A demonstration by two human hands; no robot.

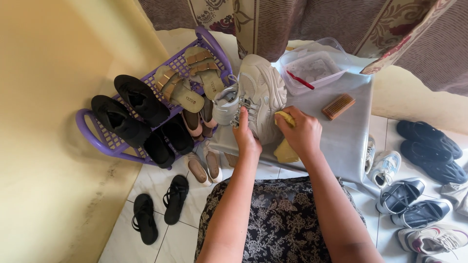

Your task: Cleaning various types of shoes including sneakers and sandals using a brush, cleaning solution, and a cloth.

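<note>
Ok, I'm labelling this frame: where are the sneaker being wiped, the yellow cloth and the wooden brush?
beige sneaker (pixel 263 92), head view, on its chunky sole.
yellow cloth (pixel 285 152), head view, on the part hanging below the right hand.
wooden brush (pixel 339 106), head view, on its ridged back.

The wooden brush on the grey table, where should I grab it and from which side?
Take the wooden brush across its two long edges, coming straight down from above. It lies flat and slanted on the grey table, clear of the plastic tub behind it. The right hand, which holds a yellow cloth, is nearest.
</note>
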